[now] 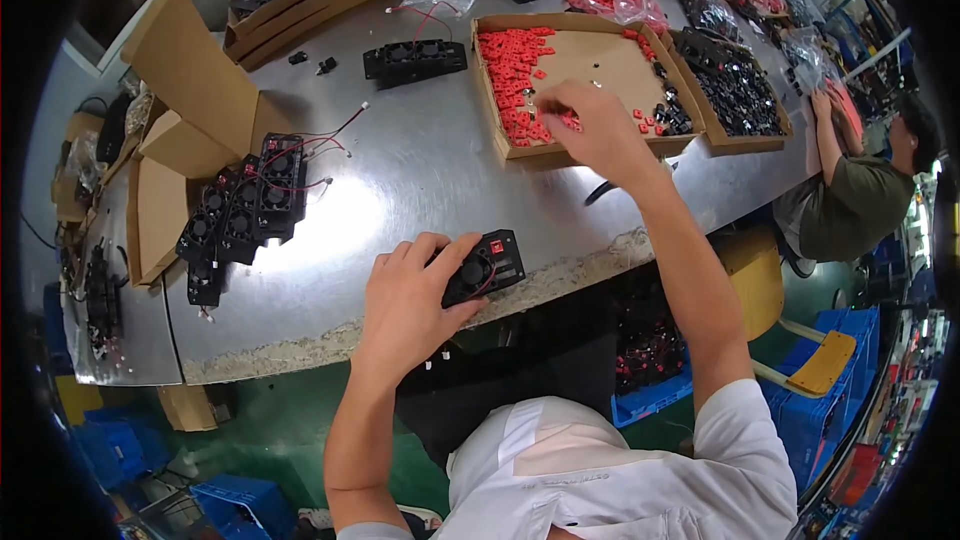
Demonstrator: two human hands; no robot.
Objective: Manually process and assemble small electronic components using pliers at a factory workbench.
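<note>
My left hand (408, 292) grips a black fan unit (512, 258) at the table's near edge, thumb and fingers on either side of it. A small red part is set into the unit's top, and thin wires with white plugs hang below. My right hand (590, 125) is over a shallow cardboard tray (600, 23), its fingers curled in a pinch and slightly blurred. Whatever lies between those fingertips is hidden. Small red plastic parts (508, 60) are heaped along the tray's left side, with a few near the right hand.
Several black fan units (240, 210) with wires lie at left beside an open cardboard box (190, 70); another fan unit (415, 60) sits farther back. A box of small black parts (735, 90) adjoins the tray. A co-worker (860, 180) is at far right. A yellow chair (752, 275) stands nearby.
</note>
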